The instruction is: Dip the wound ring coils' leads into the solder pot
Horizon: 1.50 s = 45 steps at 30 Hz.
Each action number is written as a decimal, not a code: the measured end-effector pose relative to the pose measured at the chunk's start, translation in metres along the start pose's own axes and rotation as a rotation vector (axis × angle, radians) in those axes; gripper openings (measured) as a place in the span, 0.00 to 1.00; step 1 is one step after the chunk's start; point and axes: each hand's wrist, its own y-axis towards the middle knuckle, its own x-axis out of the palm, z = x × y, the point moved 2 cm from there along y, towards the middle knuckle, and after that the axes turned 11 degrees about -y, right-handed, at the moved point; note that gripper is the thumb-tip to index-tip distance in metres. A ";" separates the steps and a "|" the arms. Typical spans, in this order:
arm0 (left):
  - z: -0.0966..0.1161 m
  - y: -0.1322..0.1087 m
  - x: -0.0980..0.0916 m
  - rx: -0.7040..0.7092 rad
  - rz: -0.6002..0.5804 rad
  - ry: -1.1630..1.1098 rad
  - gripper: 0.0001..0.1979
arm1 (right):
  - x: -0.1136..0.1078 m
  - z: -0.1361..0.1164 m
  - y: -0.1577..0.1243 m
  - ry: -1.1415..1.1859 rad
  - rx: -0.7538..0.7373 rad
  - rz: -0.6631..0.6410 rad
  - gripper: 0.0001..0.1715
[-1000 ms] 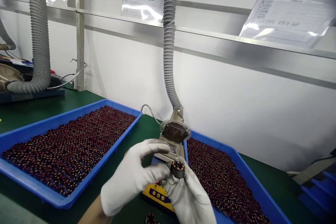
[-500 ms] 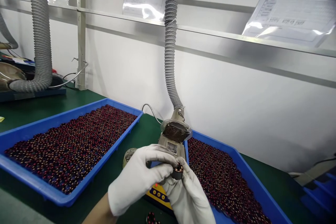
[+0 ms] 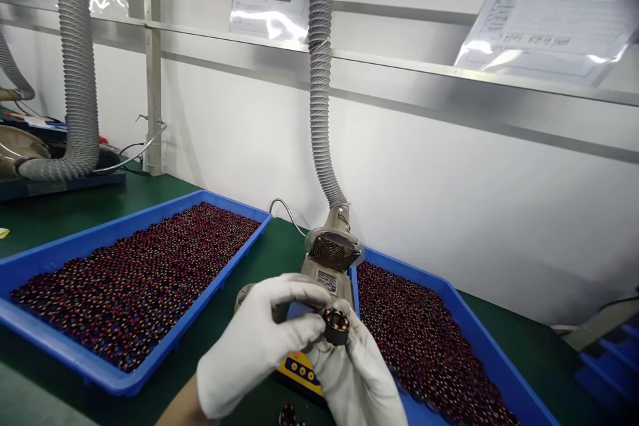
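One white wall (image 3: 449, 206) fills most of the view, and a green surface (image 3: 269, 253) runs along its foot. Two long blue trays stand on it: a left tray (image 3: 112, 383) and a right tray (image 3: 492, 356), each spread with many small dark, red and copper-coloured parts. Two thick grey hoses hang down, a left hose (image 3: 77, 60) and a middle hose (image 3: 322, 80), the second joined to a round fan unit (image 3: 334, 249) between the trays. Sheets in clear sleeves (image 3: 544, 30) lean on the metal rails above.

In front of the fan unit are the person's gloved hands. The left hand (image 3: 254, 339) curves its thumb and forefinger with a gap between them; whether their tips clamp anything cannot be told. The right hand (image 3: 362, 373) has its fingers clamped on a dark ring part (image 3: 336, 335) with copper windings inside, raised near the left thumb. Partly hidden behind the hands is a yellow-and-blue box (image 3: 299, 369) with round buttons. Smallest are the loose parts (image 3: 288, 415) at the bottom edge.
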 end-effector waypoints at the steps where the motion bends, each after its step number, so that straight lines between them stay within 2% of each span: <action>1: -0.001 0.001 0.003 0.001 -0.021 0.007 0.08 | 0.001 0.000 0.001 0.003 -0.010 0.001 0.17; 4: -0.005 0.000 0.007 0.135 0.025 -0.049 0.08 | 0.008 0.000 0.000 -0.024 -0.117 0.038 0.16; 7: -0.010 -0.004 0.009 0.266 0.083 -0.114 0.07 | 0.017 -0.001 -0.008 -0.152 -0.326 0.174 0.15; 10: -0.014 -0.006 0.008 0.283 0.147 -0.175 0.05 | 0.020 -0.001 -0.014 -0.323 -0.453 0.304 0.15; 14: -0.011 -0.008 0.001 0.310 0.177 -0.283 0.02 | 0.014 -0.002 -0.010 -0.437 -0.536 0.328 0.16; 16: -0.008 -0.007 -0.004 0.285 0.208 -0.297 0.03 | 0.012 -0.003 -0.008 -0.445 -0.575 0.358 0.14; 18: -0.007 -0.003 -0.005 0.163 0.197 -0.273 0.08 | 0.016 -0.003 -0.009 -0.464 -0.657 0.422 0.13; 20: -0.011 0.001 0.001 -0.022 0.088 -0.238 0.16 | 0.023 0.000 -0.014 -0.557 -0.779 0.497 0.13; 22: -0.018 0.002 0.009 -0.133 0.007 -0.221 0.18 | 0.029 0.005 -0.020 -0.698 -0.870 0.559 0.14; 24: -0.025 0.002 0.015 -0.131 0.058 -0.249 0.12 | 0.032 0.010 -0.025 -0.821 -0.885 0.574 0.16; 26: -0.030 0.001 0.017 -0.075 0.175 -0.350 0.09 | 0.033 0.011 -0.027 -0.871 -0.871 0.579 0.17; 29: -0.027 0.000 0.011 0.031 0.310 -0.613 0.10 | 0.032 0.006 -0.027 -0.868 -0.887 0.668 0.16; 31: -0.019 0.000 0.005 0.044 0.326 -0.635 0.11 | 0.033 0.001 -0.025 -0.850 -0.918 0.706 0.14; 34: -0.016 0.002 0.004 -0.145 0.163 -0.427 0.15 | 0.033 -0.002 -0.022 -0.839 -0.982 0.706 0.14; 36: -0.019 0.003 0.005 -0.215 0.136 -0.383 0.15 | 0.030 0.000 -0.020 -0.856 -1.029 0.693 0.12; 40: -0.021 0.003 0.003 -0.042 0.290 -0.537 0.10 | 0.022 0.006 -0.018 -0.995 -1.142 0.578 0.11; 42: -0.015 0.003 0.001 0.008 0.312 -0.536 0.10 | 0.020 0.007 -0.017 -1.045 -1.172 0.542 0.11; 45: -0.008 0.003 0.004 -0.119 0.226 -0.401 0.13 | 0.020 0.008 -0.016 -1.068 -1.173 0.526 0.11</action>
